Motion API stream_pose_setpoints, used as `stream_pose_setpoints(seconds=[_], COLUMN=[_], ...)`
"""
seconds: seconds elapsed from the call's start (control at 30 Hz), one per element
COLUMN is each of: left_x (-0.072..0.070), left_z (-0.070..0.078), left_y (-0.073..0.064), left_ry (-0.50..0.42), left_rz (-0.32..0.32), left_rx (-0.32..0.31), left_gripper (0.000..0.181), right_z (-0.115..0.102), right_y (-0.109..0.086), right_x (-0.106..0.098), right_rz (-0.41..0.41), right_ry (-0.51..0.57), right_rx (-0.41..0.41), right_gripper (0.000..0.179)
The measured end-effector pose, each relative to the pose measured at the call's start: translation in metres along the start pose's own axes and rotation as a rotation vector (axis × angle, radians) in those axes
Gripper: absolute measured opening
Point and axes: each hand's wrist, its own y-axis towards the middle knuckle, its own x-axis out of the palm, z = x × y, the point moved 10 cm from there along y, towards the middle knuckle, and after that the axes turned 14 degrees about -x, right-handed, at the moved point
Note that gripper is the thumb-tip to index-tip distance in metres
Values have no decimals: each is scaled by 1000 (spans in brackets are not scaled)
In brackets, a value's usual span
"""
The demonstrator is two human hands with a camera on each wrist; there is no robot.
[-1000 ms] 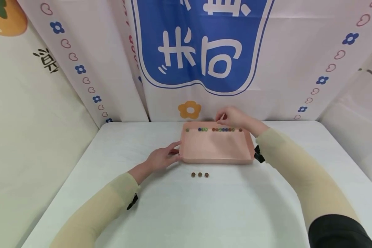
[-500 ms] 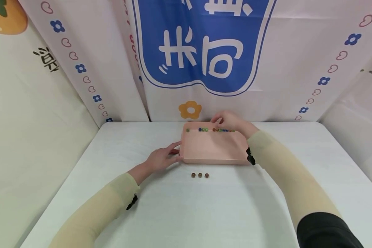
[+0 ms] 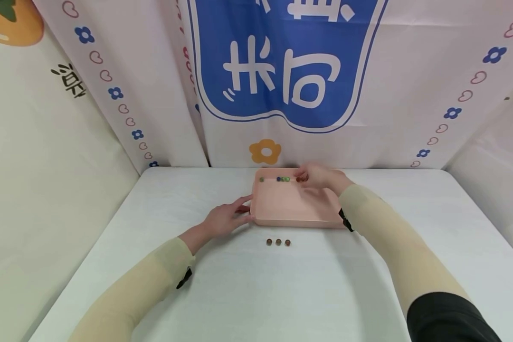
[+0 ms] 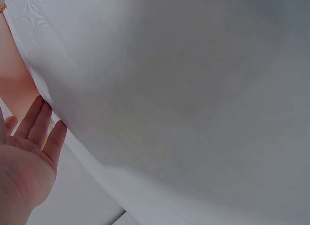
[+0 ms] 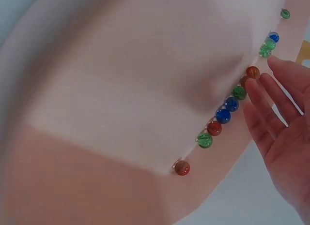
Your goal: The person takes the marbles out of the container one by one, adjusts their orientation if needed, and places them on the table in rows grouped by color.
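A pink tray (image 3: 290,209) holds a row of glass marbles along its far wall. My left hand (image 3: 222,219) touches the tray's left side with extended fingers; the left wrist view shows its palm and fingertips at the tray's edge. Over the far rim, my right hand (image 3: 320,176) has its loosely bent fingertips at the marbles, close to a red marble (image 5: 253,72) and a green marble (image 5: 239,93). Further along the row sit a blue marble (image 5: 223,115) and, apart from the others, another red one (image 5: 182,168). A second red marble is partly hidden by a finger.
Three brown marbles (image 3: 278,242) lie in a short line on the white table (image 3: 239,294), just in front of the tray. Right behind the tray hangs a printed cloth (image 3: 380,137), and cloth also closes in the left and right sides.
My right hand has moved left and down from the tray's far rim to the middle of the marble row, now covering part of it. My left hand stays at the tray's side.
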Motion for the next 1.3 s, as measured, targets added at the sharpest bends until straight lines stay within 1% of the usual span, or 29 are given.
stream_pose_setpoints(seconds=[0.1,0.17,0.3,0.4,0.47,0.77,0.97,1.1,1.2,1.3], left_x=[0,0,-1,-1,-1,-1,1,2,1,-1], left_z=[0,0,0,2,2,2,3,4,4,4], left_y=[0,0,0,0,0,-1,-1,-2,-3,-4], left_ry=[4,5,3,7,13,16,9,10,7,1], left_rz=[1,3,4,8,12,12,-1,-1,2,3], left_rx=[-4,-7,-4,7,9,-6,-25,-22,-14,-9], left_gripper=[71,70,70,70,70,70,70,70,70,70], right_z=[2,3,5,7,9,7,3,2,-4,-16], right_y=[0,-1,-2,-4,-6,-12,-16,-18,-19,-19], right_x=[5,7,10,11,11,11,10,8,1,-9], right_rz=[-10,-16,-29,-25,-22,5,-10,-22,-1,35], right_ry=[14,9,-33,-48,-49,-29,-71,-51,-54,-72], right_rx=[25,37,23,28,46,62,47,56,21,-63], right_gripper=[44,40,31,29,29,27,25,23,19,16])
